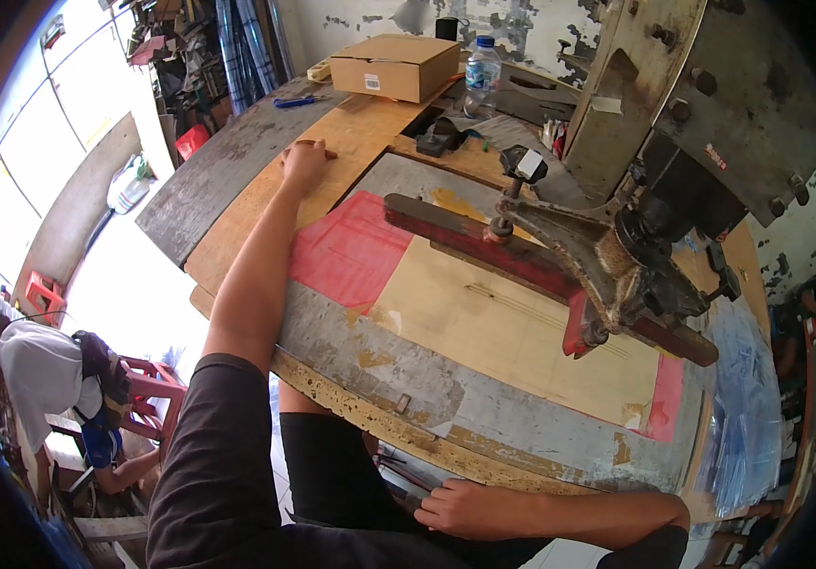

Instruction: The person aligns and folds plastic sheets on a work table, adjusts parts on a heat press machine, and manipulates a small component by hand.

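Observation:
My left hand [304,163] rests on the wooden board at the far side of the worktable, fingers curled. A small brown edge shows beside the fingers; I cannot make out what it is. Low at the table's front edge, over my lap, my right hand [457,510] is curled, with whatever lies under its fingers hidden. Between the hands lies a cream sheet [484,332] with red patches [351,251] at its ends, flat on the worn grey plate [332,356]. Above the sheet hangs the press's metal frame [607,275] with a long red-sided bar [484,242].
At the back stand a cardboard box [394,68] and a water bottle [482,78]. Blue-handled pliers [296,100] lie to their left. The press column [631,95] rises at right, near clear plastic sheets [742,408]. A person [47,379] sits at lower left by a red stool [154,398].

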`<state>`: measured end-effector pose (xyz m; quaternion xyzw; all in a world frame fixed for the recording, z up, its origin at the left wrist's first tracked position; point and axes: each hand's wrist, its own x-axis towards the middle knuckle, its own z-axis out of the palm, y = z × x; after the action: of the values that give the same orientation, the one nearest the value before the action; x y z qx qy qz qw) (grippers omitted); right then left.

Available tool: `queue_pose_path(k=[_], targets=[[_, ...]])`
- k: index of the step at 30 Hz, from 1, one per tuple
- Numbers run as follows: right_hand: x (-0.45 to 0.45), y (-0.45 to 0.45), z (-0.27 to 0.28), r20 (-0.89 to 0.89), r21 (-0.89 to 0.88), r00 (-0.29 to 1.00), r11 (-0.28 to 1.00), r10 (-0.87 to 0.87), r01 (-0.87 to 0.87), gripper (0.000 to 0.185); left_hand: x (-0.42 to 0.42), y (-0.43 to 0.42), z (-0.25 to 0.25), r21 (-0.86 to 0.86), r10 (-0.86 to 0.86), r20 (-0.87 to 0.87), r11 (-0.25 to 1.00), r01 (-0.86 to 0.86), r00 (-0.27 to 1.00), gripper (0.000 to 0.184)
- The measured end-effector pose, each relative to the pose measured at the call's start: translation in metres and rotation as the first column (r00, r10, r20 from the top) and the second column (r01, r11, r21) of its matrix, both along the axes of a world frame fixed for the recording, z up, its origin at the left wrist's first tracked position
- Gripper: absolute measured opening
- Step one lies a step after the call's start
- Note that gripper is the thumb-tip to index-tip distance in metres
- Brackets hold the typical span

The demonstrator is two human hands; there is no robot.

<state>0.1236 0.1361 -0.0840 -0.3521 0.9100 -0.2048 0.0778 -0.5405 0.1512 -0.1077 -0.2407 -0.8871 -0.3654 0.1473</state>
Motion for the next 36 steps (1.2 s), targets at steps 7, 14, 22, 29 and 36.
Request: queue_pose_path(k=[7, 14, 22, 29, 36], targets=[[0.001, -0.001, 0.000, -0.006, -0.030, 1.000, 0.999, -0.020, 0.020, 0.006, 0.015, -0.009, 0.017, 0.083, 0.108, 0.040, 0.990, -0.111, 0.993, 0.036], [0.000, 0.000, 0.002, 0.008, -0.057, 1.000, 0.998, -0.026, 0.027, 0.006, 0.029, -0.011, 0.023, 0.025, 0.083, -0.085, 0.996, -0.082, 0.993, 0.029], [0.000, 0.000, 0.003, 0.000, -0.047, 1.000, 0.999, -0.021, 0.021, 0.006, 0.047, -0.012, 0.036, -0.075, 0.093, -0.157, 0.992, -0.106, 0.983, 0.026], [0.000, 0.000, 0.000, -0.005, -0.046, 1.000, 0.999, -0.014, 0.014, 0.007, 0.043, -0.010, 0.032, -0.076, 0.108, -0.155, 0.990, -0.121, 0.982, 0.025], [0.001, -0.001, 0.000, 0.009, -0.037, 1.000, 0.999, -0.021, 0.021, 0.007, 0.041, -0.007, 0.031, -0.098, 0.147, -0.111, 0.983, -0.158, 0.983, 0.025]])
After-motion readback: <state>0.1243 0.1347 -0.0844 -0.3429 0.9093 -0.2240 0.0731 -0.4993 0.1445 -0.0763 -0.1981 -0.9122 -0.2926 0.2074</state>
